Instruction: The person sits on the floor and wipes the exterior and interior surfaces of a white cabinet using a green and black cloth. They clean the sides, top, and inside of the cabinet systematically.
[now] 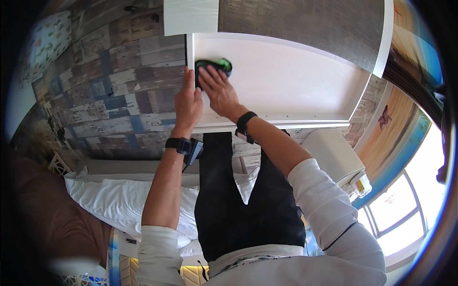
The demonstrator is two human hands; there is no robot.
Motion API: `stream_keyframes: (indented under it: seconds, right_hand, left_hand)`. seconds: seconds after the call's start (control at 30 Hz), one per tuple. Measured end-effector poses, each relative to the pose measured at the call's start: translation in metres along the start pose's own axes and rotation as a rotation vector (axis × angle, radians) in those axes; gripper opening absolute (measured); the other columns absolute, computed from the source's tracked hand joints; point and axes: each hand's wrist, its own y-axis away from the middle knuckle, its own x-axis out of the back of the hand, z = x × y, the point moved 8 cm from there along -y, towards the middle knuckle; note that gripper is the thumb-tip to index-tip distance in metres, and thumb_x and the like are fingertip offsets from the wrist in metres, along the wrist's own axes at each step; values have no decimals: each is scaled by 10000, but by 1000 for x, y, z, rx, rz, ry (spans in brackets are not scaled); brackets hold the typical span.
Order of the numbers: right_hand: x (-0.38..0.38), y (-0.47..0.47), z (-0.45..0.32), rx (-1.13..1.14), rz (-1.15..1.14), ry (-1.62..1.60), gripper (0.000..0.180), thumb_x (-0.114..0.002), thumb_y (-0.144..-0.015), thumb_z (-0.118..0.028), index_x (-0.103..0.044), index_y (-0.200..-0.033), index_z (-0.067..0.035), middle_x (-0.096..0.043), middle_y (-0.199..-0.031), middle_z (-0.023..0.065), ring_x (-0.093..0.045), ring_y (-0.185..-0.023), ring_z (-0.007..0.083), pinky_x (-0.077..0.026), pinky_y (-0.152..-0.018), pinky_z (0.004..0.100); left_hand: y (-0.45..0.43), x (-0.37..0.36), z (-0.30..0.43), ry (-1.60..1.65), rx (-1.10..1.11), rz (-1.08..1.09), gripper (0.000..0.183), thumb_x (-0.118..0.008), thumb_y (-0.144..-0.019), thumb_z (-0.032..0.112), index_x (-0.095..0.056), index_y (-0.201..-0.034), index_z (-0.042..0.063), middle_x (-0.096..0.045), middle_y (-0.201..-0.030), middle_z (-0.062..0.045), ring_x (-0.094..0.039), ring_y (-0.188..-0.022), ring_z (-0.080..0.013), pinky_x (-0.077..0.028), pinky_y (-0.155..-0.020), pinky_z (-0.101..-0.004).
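A white drawer [286, 82] stands pulled out in front of me, its pale inner floor showing. My left hand [188, 102] is at the drawer's left side wall [191, 50], with the fingers along its rim and the thumb on the inner side. Inside the left end of the drawer, my right hand [220, 89] lies over a black and green item [224, 65], its fingers stretched across the top. The item looks soft and slightly blurred, and the hand hides part of it; I cannot tell exactly what it is.
Above the drawer is a cabinet top with a dark panel [300, 28] and white edges. Patchwork wood-pattern flooring [125, 82] spreads to the left. A beige bin [331, 153] stands at the right near my leg. Behind me lies white bedding [125, 200]. A window [397, 207] is at lower right.
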Motion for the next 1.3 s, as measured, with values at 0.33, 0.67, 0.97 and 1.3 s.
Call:
stream_keyframes:
  seconds: [0.33, 0.67, 0.97, 1.3]
  right_hand:
    - [-38, 66, -16, 441, -345, -47, 472, -619, -888, -208, -635, -1352, -119, -504, -1532, 22, -350, -1492, 244, -272, -1239, 450]
    - [33, 170, 99, 436, -400, 113, 506, -611, -893, -187, -599, -1396, -137, -400, -1615, -12, -309, -1520, 203, -271, -1253, 462]
    - [61, 208, 145, 319, -499, 194, 411, -582, -927, -216, -642, -1333, -196, -369, -1629, -40, -292, -1527, 188, -268, -1257, 455]
    - [-20, 37, 10, 359, -175, 31, 433, -631, -860, -174, -672, -1291, -152, -525, -1496, 39, -360, -1487, 245, -268, -1241, 470]
  left_hand:
    - [5, -22, 2, -305, -9, 7, 596, -531, -991, 45, -336, -1554, 31, -161, -1676, -218, -344, -1480, -369, -446, -1136, -418]
    - [8, -39, 15, -573, 114, -26, 614, -600, -971, 142, -374, -1509, -50, -19, -1670, -289, -142, -1544, -446, -383, -1180, -451]
    - [10, -44, 17, -599, 153, -16, 626, -630, -974, 200, -399, -1519, -3, 7, -1670, -290, -125, -1545, -455, -389, -1174, -484]
    - [8, -39, 19, -504, 130, -7, 640, -593, -1004, 324, -389, -1523, 11, -45, -1660, -305, -196, -1517, -485, -447, -1116, -512]
